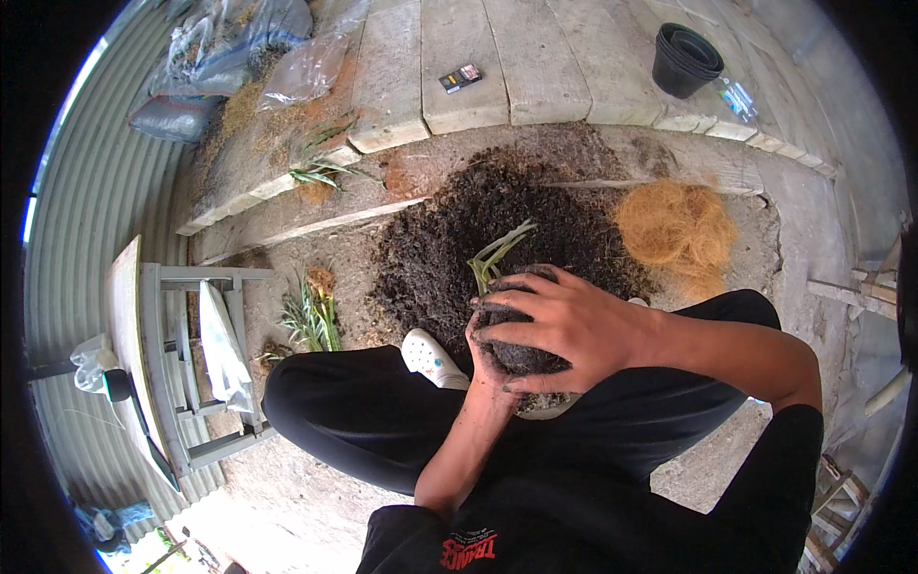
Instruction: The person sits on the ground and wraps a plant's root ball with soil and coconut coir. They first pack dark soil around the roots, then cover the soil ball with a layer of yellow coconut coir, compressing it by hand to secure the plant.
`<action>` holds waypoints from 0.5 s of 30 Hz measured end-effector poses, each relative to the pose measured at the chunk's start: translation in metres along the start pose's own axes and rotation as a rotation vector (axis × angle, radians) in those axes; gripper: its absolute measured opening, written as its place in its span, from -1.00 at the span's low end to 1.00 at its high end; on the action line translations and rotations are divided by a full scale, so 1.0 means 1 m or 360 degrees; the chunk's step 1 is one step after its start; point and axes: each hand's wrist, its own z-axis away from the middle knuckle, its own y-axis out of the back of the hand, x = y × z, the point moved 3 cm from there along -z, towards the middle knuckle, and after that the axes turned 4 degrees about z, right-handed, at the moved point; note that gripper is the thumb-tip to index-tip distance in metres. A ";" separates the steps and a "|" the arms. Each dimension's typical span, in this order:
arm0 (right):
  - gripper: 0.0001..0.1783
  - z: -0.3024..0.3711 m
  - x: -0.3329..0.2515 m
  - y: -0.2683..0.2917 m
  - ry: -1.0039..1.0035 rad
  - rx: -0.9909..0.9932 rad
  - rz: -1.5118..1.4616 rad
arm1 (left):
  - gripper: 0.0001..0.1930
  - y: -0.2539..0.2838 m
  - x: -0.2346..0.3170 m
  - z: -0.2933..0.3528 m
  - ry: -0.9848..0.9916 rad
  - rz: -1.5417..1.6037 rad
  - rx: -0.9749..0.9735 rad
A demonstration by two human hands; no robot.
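Note:
Between my two hands is a dark, moist soil ball (521,356). Green strap-like leaves (491,256) stick out of its far side. My right hand (583,320) curves over the top and right of the ball, its soil-smeared fingers spread and pressed against it. Cupped under the left side is my left hand (486,356), its fingers mostly hidden by the ball. The ball is held above my lap, close to a broad heap of loose dark soil (421,258) on the ground.
Brown coconut-like fibre (677,230) lies right of the heap. Uprooted leafy plants (314,318) lie on the left, with another plant (325,172) farther back. Black nested pots (685,61) and a small dark box (460,78) rest on the concrete ledge (535,91). A wooden stool (182,354) stands left.

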 end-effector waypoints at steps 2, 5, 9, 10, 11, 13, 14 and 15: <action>-0.38 0.000 -0.002 0.002 0.0014 0.0020 -0.0020 | -0.49 0.001 -0.001 0.000 0.0033 0.0196 -0.0067; -0.41 -0.001 0.000 0.003 0.0013 0.0020 -0.0063 | -0.48 0.006 -0.003 -0.001 0.0087 0.0492 -0.0170; -0.41 0.001 0.001 0.005 0.0017 0.0002 -0.0113 | -0.45 0.010 -0.002 -0.005 0.0104 0.0483 -0.0256; -0.42 0.000 0.000 0.007 0.0018 -0.0018 -0.0129 | -0.45 0.011 -0.001 -0.004 0.0092 0.0438 -0.0278; -0.42 0.000 0.000 0.009 0.0019 -0.0037 -0.0145 | -0.45 0.012 -0.001 -0.003 0.0079 0.0393 -0.0299; -0.43 0.002 0.001 0.007 0.0026 -0.0038 -0.0129 | -0.46 0.007 -0.002 -0.001 -0.0003 0.0196 -0.0150; -0.44 0.003 0.001 0.006 0.0029 -0.0038 -0.0120 | -0.47 0.004 -0.002 0.000 -0.0077 0.0042 0.0020; -0.45 0.004 0.002 0.004 0.0020 -0.0058 -0.0123 | -0.48 0.002 -0.002 0.001 -0.0151 -0.0114 0.0191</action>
